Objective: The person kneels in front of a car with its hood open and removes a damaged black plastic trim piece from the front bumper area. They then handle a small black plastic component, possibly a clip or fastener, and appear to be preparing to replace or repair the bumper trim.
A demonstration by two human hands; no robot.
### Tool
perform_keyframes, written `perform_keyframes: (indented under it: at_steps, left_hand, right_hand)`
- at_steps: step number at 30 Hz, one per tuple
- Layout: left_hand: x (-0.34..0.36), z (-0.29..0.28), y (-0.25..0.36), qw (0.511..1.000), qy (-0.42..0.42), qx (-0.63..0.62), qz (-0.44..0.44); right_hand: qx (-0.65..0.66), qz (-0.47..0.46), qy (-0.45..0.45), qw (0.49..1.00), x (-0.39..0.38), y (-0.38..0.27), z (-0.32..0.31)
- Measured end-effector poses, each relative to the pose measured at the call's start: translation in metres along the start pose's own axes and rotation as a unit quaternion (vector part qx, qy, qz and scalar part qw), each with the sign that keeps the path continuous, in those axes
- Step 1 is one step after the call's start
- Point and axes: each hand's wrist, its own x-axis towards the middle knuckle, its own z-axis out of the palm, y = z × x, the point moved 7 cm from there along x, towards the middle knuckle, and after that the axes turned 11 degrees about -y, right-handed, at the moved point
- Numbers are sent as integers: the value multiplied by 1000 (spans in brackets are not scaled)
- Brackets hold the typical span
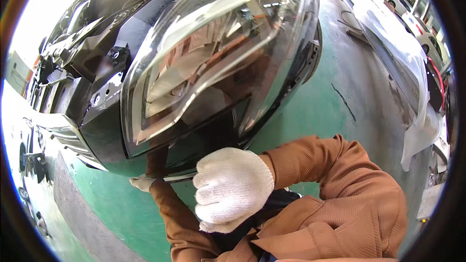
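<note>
A large clear headlight [208, 87] fills the front corner of a car with a black bumper [199, 143] below it. In front of that bumper is my right hand [233, 189], in a white knit glove. Its fingers are curled in, and whatever they may hold is hidden behind the hand. My left hand [142, 183], also gloved, reaches to the bumper's lower edge. Only a small part of that hand shows, so its grip cannot be made out.
The car's front structure [82, 63] is exposed on the left, with dark brackets. Plastic sheeting [412, 63] covers a long item at the right. Green floor [310, 111] lies between, with a dark crack or strip. White cars [395, 0] stand in the far right background.
</note>
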Motion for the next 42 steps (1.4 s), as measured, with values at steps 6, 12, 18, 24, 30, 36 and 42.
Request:
perform_keyframes:
  at_steps: [6, 12, 18, 24, 30, 36, 42]
  left_hand:
    - [-2, -1, -9, 1000, 19, 22, 12]
    - [-2, -2, -14, 995, 51, 74, 41]
    - [10, -5, -8, 990, 63, 111, 56]
    - [14, -23, 14, 982, 81, 148, 80]
    - [9, -20, 4, 962, 99, 235, 97]
    - [16, -21, 0, 928, 92, 311, 183]
    - [30, -42, 4, 975, 59, 118, 181]
  right_hand:
    - [-9, 51, -67, 996, -12, 38, 8]
    - [-44, 55, -65, 995, -20, 50, 18]
    - [-83, 109, -43, 990, -12, 51, 9]
    - [90, -12, -73, 993, 16, 7, 18]
    - [-63, 45, -19, 997, -5, 45, -1]
    - [-55, 65, -8, 996, -7, 37, -6]
    - [-47, 68, 60, 995, -10, 37, -43]
